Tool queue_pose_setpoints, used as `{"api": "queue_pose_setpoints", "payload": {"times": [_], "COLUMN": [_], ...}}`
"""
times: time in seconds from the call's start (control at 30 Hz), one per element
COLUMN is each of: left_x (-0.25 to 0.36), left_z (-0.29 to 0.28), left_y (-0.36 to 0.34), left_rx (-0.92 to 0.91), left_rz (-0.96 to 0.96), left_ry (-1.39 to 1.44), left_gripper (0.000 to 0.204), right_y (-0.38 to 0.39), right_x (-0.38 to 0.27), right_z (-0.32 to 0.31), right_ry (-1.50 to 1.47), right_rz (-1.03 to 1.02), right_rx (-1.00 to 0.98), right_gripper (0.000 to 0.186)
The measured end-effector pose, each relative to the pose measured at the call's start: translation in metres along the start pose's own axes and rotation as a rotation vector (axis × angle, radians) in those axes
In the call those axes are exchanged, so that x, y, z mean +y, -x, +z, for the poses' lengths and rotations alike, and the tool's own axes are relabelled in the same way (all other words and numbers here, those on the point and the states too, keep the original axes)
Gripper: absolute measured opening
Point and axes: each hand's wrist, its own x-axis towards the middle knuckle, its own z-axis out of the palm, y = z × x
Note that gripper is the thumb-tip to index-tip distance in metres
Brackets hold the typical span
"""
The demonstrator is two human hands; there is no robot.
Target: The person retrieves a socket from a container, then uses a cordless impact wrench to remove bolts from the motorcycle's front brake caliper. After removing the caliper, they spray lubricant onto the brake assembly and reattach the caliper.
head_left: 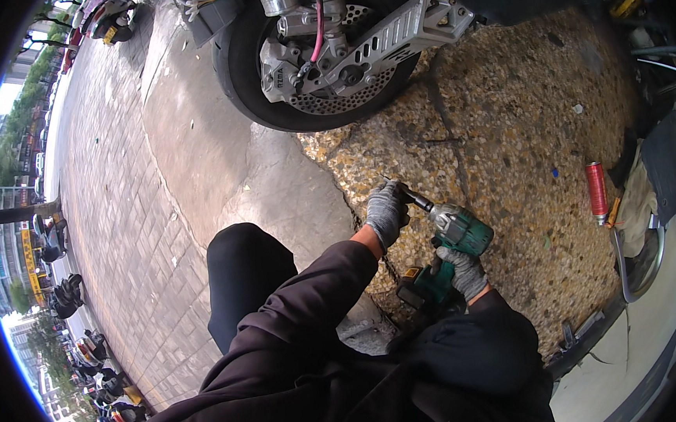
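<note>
A green cordless impact wrench point(466, 232) with a grey metal nose hangs low over the pebbled ground, its nose pointing up and left. My right hand point(461, 271), in a grey knit glove, is wrapped round its handle, with the battery point(419, 287) below. From the nose runs a socket point(419, 200), silver then dark toward its end. The fingers of my left hand point(386, 212), gloved the same way, are closed at that dark end. Whatever small part may sit inside them is hidden. Ahead stands a motorbike wheel point(323, 116), apart from both hands.
The wheel carries a perforated brake disc, a grey caliper point(277, 74) and a silver swingarm point(404, 40). At right stand a red spray can point(596, 191) and dark cloths point(668, 164) beside a curved metal bar point(647, 283). Parked scooters point(103, 376) line the paved walkway at left.
</note>
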Motion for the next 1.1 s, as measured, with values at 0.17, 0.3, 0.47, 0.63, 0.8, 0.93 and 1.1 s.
{"api": "queue_pose_setpoints", "payload": {"times": [0.17,0.3,0.47,0.63,0.8,0.93,1.1], "left_x": [0.013,0.033,0.097,0.170,0.205,0.210,0.214], "left_z": [0.011,0.027,0.053,0.057,0.040,0.032,0.031], "left_y": [0.013,0.043,0.084,0.109,0.093,0.074,0.072], "left_rx": [-0.028,-0.007,-0.138,-0.266,-0.280,-0.362,-0.305], "left_rz": [0.024,0.074,0.240,0.334,0.327,0.349,0.390], "left_ry": [0.011,0.082,0.245,0.363,0.319,0.310,0.233], "left_gripper": [0.015,0.014,0.019,0.020,0.022,0.021,0.020], "right_y": [-0.007,-0.031,-0.007,-0.003,-0.018,-0.021,-0.026], "right_x": [-0.009,-0.038,-0.143,-0.199,-0.185,-0.165,-0.144], "right_z": [-0.006,0.004,0.055,0.143,0.198,0.208,0.208], "right_ry": [0.057,0.572,0.675,1.013,1.355,1.337,0.910], "right_rz": [-0.085,-0.489,-0.443,-0.598,-0.932,-0.754,-0.474], "right_rx": [-0.070,-0.168,-0.231,-0.159,-0.060,0.050,0.111], "right_gripper": [0.045,0.049,0.049,0.040,0.033,0.039,0.047]}}
